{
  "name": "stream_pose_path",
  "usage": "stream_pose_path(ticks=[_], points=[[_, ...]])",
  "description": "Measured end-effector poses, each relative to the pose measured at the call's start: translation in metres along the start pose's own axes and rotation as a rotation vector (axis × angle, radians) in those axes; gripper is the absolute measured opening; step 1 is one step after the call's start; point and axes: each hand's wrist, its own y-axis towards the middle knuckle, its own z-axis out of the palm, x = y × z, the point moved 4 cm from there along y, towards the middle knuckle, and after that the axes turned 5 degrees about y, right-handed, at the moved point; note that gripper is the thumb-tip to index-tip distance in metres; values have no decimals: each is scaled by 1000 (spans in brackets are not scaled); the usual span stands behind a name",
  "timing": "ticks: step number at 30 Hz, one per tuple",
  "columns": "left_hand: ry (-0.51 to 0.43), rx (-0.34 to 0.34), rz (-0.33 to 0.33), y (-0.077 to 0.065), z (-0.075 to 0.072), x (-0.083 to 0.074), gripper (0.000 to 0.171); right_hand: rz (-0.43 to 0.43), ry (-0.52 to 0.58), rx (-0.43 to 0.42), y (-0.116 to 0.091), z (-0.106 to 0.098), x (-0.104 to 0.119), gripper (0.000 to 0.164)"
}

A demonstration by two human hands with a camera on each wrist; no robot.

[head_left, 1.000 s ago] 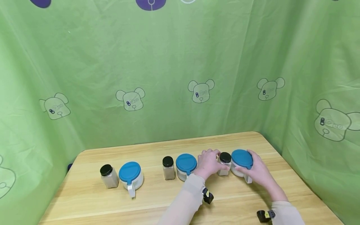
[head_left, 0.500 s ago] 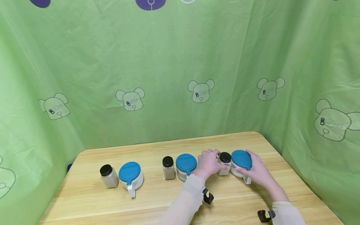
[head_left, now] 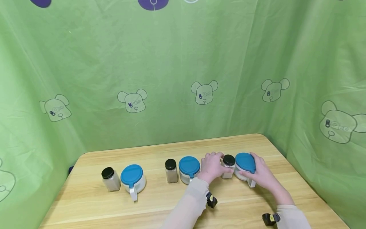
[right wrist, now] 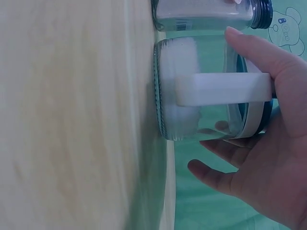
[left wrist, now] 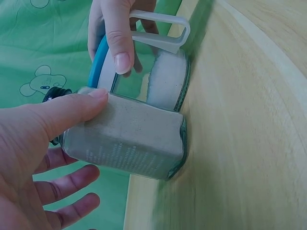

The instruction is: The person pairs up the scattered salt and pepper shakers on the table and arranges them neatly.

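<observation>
My left hand [head_left: 212,167] holds a square glass spice jar [left wrist: 129,132] between thumb and fingers. Pale powder fills the jar, and its black screw lid [head_left: 228,160] shows from above. Just right of it, my right hand [head_left: 263,173] grips a round glass seasoning pot [right wrist: 211,57] around its upper part, thumb on the near side. The pot has a blue lid [head_left: 245,161], a white handle [right wrist: 225,89] toward the person, and white grains in the bottom. Both containers stand upright on the wooden table [head_left: 243,206], side by side.
Left of my left hand stand another blue-lidded pot [head_left: 189,166] and black-lidded jar [head_left: 171,173]. A third pair, a jar [head_left: 112,182] and a pot [head_left: 132,176], is farther left. Green curtain [head_left: 171,121] surrounds the table's back and sides.
My right hand and the seasoning pot have shifted very slightly left, toward the spice jar. The left hand and its jar look unchanged.
</observation>
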Motion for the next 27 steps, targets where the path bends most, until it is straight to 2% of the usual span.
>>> stream_pose_path(ticks=[15, 21, 27], points=[[-23, -5, -6, -3, 0, 1, 62, -15, -7, 34, 0, -1, 3, 110], [-62, -5, 1, -6, -6, 1, 66, -30, 2, 35, 1, -5, 2, 110], [-64, -31, 20, -10, -14, 0, 64, -28, 0, 28, 0, -15, 6, 106]])
